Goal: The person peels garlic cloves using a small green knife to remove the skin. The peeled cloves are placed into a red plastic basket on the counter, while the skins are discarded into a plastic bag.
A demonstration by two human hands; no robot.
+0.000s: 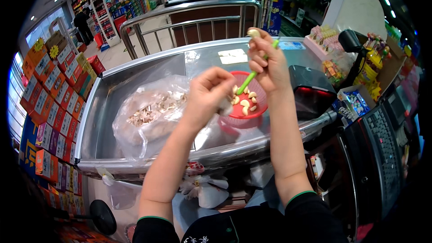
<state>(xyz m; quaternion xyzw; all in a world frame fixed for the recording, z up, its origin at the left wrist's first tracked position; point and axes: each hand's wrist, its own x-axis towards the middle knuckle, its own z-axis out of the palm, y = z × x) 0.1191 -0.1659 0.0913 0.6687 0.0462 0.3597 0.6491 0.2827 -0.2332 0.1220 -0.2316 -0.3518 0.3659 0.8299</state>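
Observation:
My right hand (pixel 268 59) is raised above a red plastic basket (pixel 261 110), holding a peeled garlic clove (pixel 253 33) at the fingertips. The same hand grips a slim green-handled tool (pixel 249 81) that slants down over the basket; its working end is not clear. Several peeled garlic cloves (pixel 245 103) lie in the basket. Left of it, my left hand (pixel 211 96) has its fingers curled around a pale, blurred garlic piece (pixel 226 107). A clear plastic bag (pixel 128 138) spreads open beside that hand, with garlic skins (pixel 145 115) in it.
The metal checkout counter (pixel 202 143) has a recessed left end. A black scanner (pixel 312 87) stands right of the basket, near candy displays (pixel 362 103) and a keyboard (pixel 383 141). Stacked cartons (pixel 55 98) line the left; a steel railing (pixel 192 6) runs behind. A person (pixel 83 27) stands far off.

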